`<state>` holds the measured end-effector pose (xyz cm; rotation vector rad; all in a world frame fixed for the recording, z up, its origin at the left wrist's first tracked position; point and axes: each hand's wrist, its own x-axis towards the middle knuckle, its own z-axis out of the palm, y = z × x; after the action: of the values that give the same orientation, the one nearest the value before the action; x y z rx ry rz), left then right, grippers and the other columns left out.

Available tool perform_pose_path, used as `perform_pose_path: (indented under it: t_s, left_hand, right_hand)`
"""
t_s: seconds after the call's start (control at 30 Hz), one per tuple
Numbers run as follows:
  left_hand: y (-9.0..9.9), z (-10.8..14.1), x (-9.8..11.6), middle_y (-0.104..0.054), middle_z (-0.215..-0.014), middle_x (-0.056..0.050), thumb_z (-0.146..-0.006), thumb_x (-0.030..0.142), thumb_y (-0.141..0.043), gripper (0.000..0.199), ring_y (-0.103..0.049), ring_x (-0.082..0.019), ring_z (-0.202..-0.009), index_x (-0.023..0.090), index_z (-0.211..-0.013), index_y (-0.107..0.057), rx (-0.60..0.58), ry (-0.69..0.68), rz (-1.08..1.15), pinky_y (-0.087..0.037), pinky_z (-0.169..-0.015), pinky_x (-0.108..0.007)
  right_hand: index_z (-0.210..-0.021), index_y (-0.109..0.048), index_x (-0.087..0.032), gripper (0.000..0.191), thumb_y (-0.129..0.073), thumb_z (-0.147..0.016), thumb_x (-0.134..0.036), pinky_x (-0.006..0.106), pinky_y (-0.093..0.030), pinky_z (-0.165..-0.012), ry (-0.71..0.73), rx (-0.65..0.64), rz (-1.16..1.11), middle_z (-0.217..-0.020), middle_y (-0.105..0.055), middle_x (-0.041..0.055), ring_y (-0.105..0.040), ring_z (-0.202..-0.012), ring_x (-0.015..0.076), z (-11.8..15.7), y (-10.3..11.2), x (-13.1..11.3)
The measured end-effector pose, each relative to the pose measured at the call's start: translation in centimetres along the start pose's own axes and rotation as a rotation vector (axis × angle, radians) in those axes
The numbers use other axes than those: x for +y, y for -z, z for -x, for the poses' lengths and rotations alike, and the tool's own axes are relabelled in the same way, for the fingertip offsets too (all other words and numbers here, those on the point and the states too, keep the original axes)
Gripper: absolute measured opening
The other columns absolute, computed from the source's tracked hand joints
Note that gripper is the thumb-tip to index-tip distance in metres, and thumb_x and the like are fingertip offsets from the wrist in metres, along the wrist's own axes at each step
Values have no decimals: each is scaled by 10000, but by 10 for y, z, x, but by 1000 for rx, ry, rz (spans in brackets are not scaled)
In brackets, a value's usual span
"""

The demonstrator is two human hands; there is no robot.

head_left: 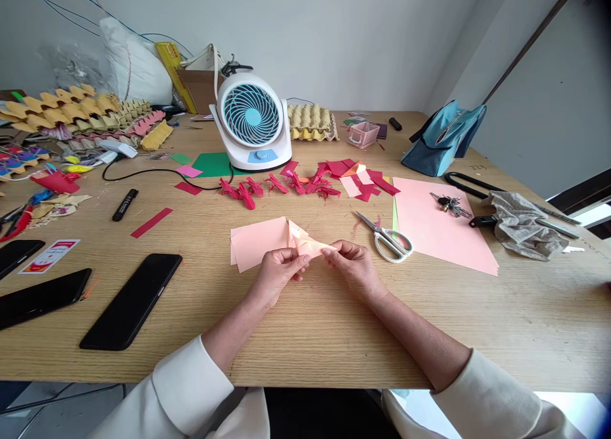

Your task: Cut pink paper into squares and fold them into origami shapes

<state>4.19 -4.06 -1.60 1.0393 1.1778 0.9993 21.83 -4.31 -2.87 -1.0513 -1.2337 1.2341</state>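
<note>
A small folded piece of light pink paper [305,240] is held between both hands above the table. My left hand [279,273] pinches its lower left part between thumb and fingers. At its narrow right tip, my right hand [356,266] grips the paper with thumb and forefinger. Flat pink sheets [260,240] lie just behind my left hand. White-handled scissors [392,243] rest to the right of my right hand, blades pointing back left. Several crumpled or folded red paper pieces [255,188] form a row behind the hands, beside loose red paper pieces [341,168].
A white fan [252,118] stands at the back. Large pink sheets [436,226] lie at right under keys [451,205], near a blue bag [443,137]. Phones [131,301] and a black marker [125,205] are at left. The table's front edge [305,382] is near me.
</note>
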Motion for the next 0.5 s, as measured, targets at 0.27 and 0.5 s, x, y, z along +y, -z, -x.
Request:
perform_pose_path:
  t_s: [0.27, 0.5]
  left_hand:
    - [0, -1, -1, -620, -646, -27, -577, 465, -826, 401, -535, -101, -613, 112, -740, -727, 2, 0, -8, -449, -497, -198]
    - [1, 0, -2, -619, -650, -23, -578, 460, -824, 395, -535, -103, -614, 115, -744, -727, -2, 7, -3, -448, -494, -197]
  right_hand:
    - [-621, -631, -165, 339, -736, -738, -465, 254, -339, -577, -11, 8, 3, -571, -571, -10, -454, -571, 111, 0, 0, -1]
    - [-595, -619, -174, 348, -731, -738, -471, 257, -353, -591, -1, 3, 1, -565, -572, -9, -463, -578, 115, 0, 0, -1]
